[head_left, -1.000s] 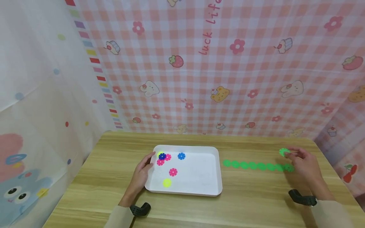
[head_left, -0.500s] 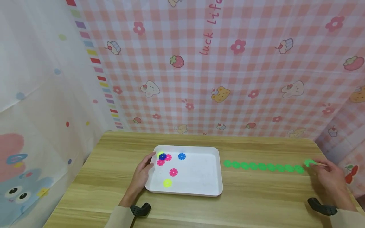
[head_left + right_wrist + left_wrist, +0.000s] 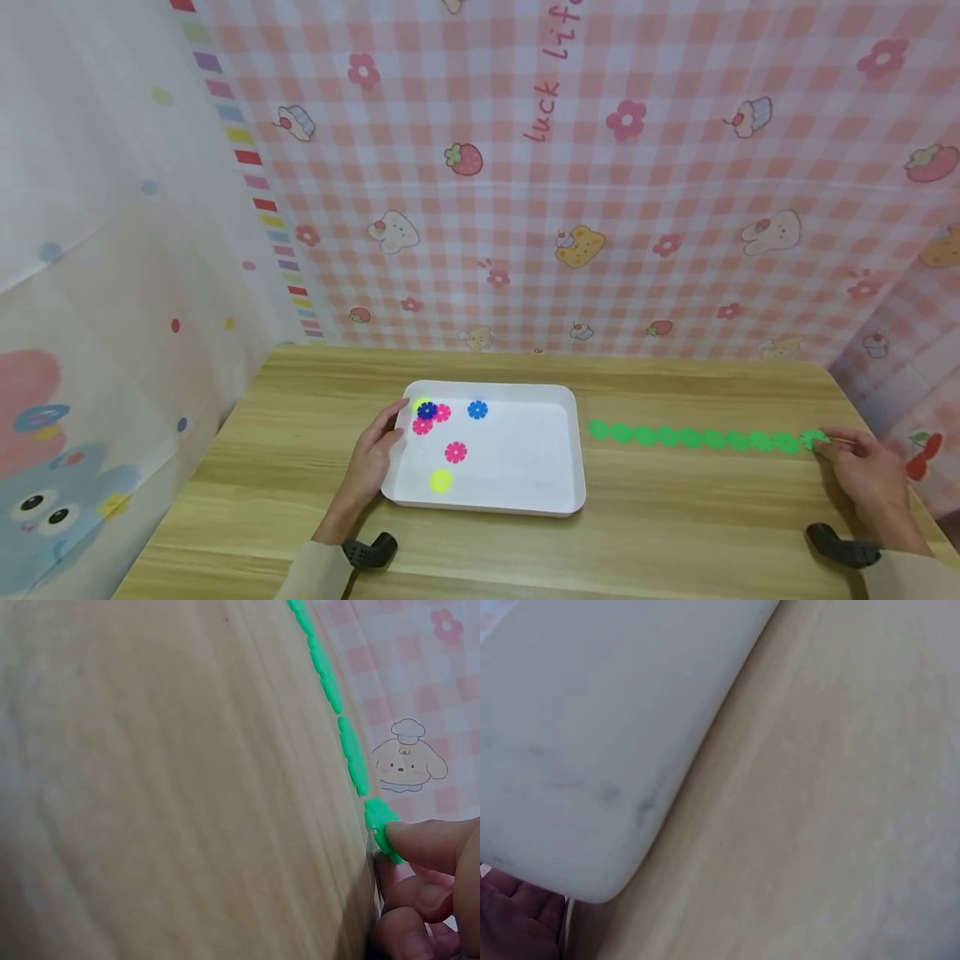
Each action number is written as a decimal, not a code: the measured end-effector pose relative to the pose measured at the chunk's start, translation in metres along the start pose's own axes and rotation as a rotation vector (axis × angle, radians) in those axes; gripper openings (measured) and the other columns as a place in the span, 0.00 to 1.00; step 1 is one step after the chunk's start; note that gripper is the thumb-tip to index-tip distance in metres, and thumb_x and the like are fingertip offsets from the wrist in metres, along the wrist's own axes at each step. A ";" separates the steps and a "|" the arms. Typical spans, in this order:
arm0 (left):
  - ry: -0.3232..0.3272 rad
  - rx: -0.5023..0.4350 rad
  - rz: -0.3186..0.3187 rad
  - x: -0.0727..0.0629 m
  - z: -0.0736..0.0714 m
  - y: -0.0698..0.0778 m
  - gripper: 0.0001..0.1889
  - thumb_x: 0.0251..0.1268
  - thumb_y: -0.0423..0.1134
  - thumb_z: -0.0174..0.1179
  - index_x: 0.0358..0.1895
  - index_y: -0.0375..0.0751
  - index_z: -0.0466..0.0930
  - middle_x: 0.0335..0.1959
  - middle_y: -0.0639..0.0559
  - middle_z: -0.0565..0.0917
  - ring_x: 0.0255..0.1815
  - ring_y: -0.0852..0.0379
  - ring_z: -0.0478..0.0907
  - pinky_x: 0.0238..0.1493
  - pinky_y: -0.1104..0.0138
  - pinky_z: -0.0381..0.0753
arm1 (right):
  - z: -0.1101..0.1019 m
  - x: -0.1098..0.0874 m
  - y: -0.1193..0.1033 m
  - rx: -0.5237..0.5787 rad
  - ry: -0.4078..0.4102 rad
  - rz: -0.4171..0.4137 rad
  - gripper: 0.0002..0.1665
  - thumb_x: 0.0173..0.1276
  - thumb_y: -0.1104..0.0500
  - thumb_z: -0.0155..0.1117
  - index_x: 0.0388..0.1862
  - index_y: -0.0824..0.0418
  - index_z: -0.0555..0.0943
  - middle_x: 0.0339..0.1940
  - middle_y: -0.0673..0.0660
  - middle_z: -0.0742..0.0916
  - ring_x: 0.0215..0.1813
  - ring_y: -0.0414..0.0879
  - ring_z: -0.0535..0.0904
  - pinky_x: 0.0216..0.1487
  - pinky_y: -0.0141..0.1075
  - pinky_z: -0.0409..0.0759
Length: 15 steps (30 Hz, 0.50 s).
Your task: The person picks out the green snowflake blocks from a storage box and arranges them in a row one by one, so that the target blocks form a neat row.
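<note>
My right hand (image 3: 870,479) pinches a green snowflake disc (image 3: 384,829) between thumb and fingers, at the right end of a row of green snowflake discs (image 3: 690,437) on the table. In the right wrist view that disc sits beside the row's last one, tilted; I cannot tell whether they touch. My left hand (image 3: 371,458) holds the left edge of a white tray (image 3: 517,507). Inside the tray lie pink (image 3: 455,452), yellow (image 3: 441,481) and blue (image 3: 477,409) snowflake discs, with a small overlapping cluster in its far left corner. The left wrist view shows mostly the tray's outer wall (image 3: 615,750).
The wooden table (image 3: 675,533) ends at a pink checked cloth (image 3: 540,250) behind it. A pale patterned cloth (image 3: 135,333) hangs on the left. The row of discs runs from near the tray's right side towards the table's right edge.
My right hand has moved right past the row and lowered its green disc to the row's right end. Another disc stands at the row's end compared with one second ago. The left hand stays put.
</note>
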State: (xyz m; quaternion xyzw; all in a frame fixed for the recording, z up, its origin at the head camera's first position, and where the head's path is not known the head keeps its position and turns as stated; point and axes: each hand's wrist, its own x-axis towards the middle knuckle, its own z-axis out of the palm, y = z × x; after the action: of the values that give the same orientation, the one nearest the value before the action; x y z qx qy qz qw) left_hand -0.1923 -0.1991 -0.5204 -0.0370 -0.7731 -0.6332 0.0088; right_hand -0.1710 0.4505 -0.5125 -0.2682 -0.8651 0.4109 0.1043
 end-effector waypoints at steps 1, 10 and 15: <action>-0.001 0.001 0.000 0.000 0.000 0.000 0.24 0.78 0.29 0.39 0.74 0.40 0.64 0.78 0.43 0.58 0.80 0.49 0.50 0.79 0.55 0.46 | 0.000 0.000 0.000 0.000 0.002 -0.002 0.09 0.70 0.52 0.61 0.41 0.55 0.82 0.19 0.20 0.71 0.27 0.20 0.66 0.35 0.28 0.65; 0.006 0.017 -0.009 0.002 0.000 -0.003 0.24 0.78 0.29 0.39 0.73 0.43 0.65 0.78 0.45 0.59 0.79 0.50 0.51 0.78 0.54 0.48 | 0.002 -0.001 -0.001 0.032 0.004 0.017 0.02 0.69 0.54 0.62 0.37 0.48 0.81 0.18 0.21 0.72 0.26 0.20 0.67 0.33 0.24 0.66; -0.001 0.016 0.000 0.001 -0.001 -0.002 0.24 0.78 0.29 0.39 0.74 0.42 0.64 0.78 0.44 0.59 0.80 0.49 0.51 0.78 0.54 0.47 | 0.001 -0.003 -0.005 0.025 0.008 0.022 0.01 0.68 0.54 0.64 0.36 0.48 0.81 0.18 0.23 0.73 0.26 0.22 0.68 0.32 0.24 0.66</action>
State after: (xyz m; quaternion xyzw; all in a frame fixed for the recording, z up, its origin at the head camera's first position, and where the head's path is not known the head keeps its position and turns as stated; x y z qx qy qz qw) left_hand -0.1936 -0.2001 -0.5221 -0.0369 -0.7780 -0.6271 0.0088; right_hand -0.1702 0.4457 -0.5094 -0.2781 -0.8564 0.4219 0.1065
